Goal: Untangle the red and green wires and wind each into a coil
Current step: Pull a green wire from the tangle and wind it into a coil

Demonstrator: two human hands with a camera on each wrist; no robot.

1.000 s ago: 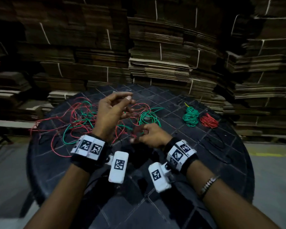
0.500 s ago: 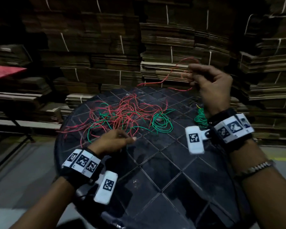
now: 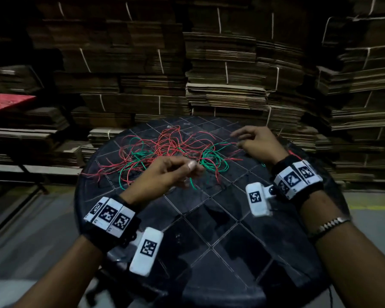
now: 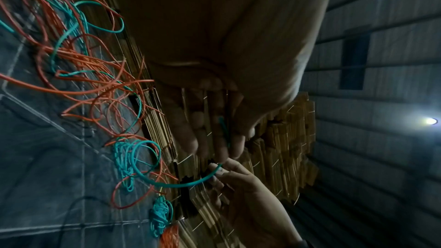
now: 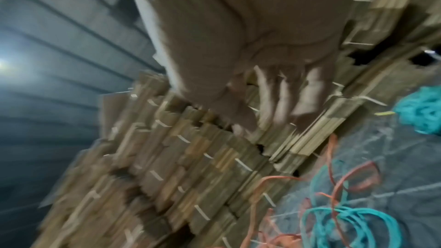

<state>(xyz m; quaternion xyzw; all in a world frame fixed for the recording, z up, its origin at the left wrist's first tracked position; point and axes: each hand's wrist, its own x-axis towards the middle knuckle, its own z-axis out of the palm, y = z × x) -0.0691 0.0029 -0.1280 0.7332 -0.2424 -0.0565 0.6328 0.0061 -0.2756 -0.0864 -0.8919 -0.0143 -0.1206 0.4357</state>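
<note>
A tangle of red and green wires (image 3: 169,147) lies on the far half of a round black table (image 3: 209,218). My left hand (image 3: 192,168) hovers at the tangle's near edge and pinches a green wire (image 4: 224,129), which hangs down from the fingers and curves back to a loose green loop (image 3: 213,161). Over the table's far right my right hand (image 3: 238,140) has its fingers loosely spread and holds nothing; it is blurred in the right wrist view. A wound green coil (image 4: 160,218) and a red coil (image 4: 170,237) lie beyond it, mostly hidden behind my right wrist in the head view.
Tall stacks of flattened cardboard (image 3: 220,85) tied with string stand right behind the table. A red tabletop (image 3: 7,103) on a dark frame stands at the far left. The near half of the black table holds no wires.
My right hand has come down from head height, where it held a red wire, to the table's far right and holds nothing now. My left hand has lifted a green wire.
</note>
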